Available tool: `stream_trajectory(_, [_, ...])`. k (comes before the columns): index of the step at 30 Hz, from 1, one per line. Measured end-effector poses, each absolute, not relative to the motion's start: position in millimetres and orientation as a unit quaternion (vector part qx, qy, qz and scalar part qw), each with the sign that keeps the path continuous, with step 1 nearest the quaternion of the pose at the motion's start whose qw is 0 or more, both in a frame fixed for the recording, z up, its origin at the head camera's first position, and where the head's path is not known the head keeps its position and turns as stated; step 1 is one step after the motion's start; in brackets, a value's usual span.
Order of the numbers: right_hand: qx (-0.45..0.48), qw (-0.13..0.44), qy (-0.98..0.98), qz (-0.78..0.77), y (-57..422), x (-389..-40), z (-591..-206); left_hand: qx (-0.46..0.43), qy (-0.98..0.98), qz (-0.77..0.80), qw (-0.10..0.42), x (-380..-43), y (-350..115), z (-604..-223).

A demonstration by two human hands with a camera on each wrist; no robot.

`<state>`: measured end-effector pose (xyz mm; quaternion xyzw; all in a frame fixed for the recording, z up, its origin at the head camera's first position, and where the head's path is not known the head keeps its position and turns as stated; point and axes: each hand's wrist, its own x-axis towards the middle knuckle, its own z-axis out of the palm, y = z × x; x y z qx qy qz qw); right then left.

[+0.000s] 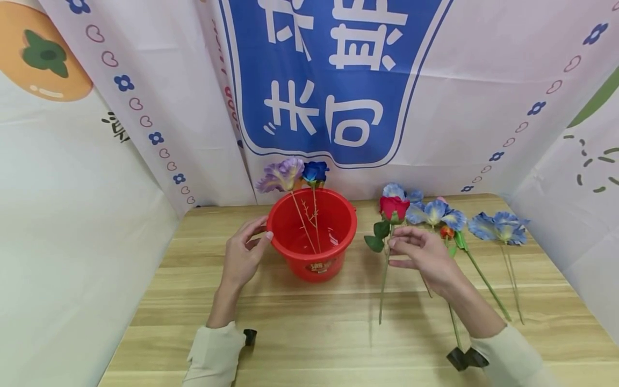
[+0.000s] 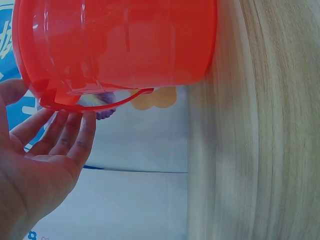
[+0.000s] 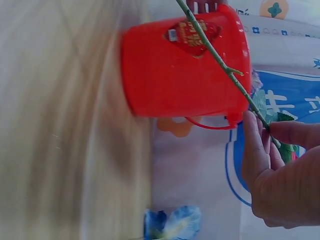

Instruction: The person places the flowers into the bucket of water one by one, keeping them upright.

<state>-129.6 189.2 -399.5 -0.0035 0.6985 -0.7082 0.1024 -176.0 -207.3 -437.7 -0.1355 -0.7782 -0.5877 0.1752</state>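
1. One purple iris [image 1: 282, 174] and one blue rose [image 1: 315, 171] stand in the red bucket [image 1: 316, 270]; the left hand [image 1: 244, 255] holds its rim [image 1: 314, 258], ideally steadily.
2. Right of the bucket, the right hand [image 1: 425, 255] pinches the stem [image 1: 383, 290] of the red rose [image 1: 394, 207]; gentle pressure should spare its leaves [image 1: 374, 243].

Cannot read, in the head view, the small lettering on the label [image 1: 321, 266] of the red bucket [image 1: 296, 266]; cannot see whole the pale-blue iris [image 1: 394, 190] behind the red rose [image 1: 394, 207], nor identify the pink bloom [image 1: 441, 199]. In the left wrist view, cannot follow the bucket beyond the upper edge. In the right wrist view, can find only bits of the rose's head past the right-hand fingers [image 3: 256, 150].
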Motion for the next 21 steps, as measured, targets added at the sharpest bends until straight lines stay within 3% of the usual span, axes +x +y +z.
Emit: stream_trajectory(21, [-0.03, 0.003, 0.718, -0.695, 182, -164, -332, -0.13, -0.77, -0.603, 0.163, -176, -205, -438])
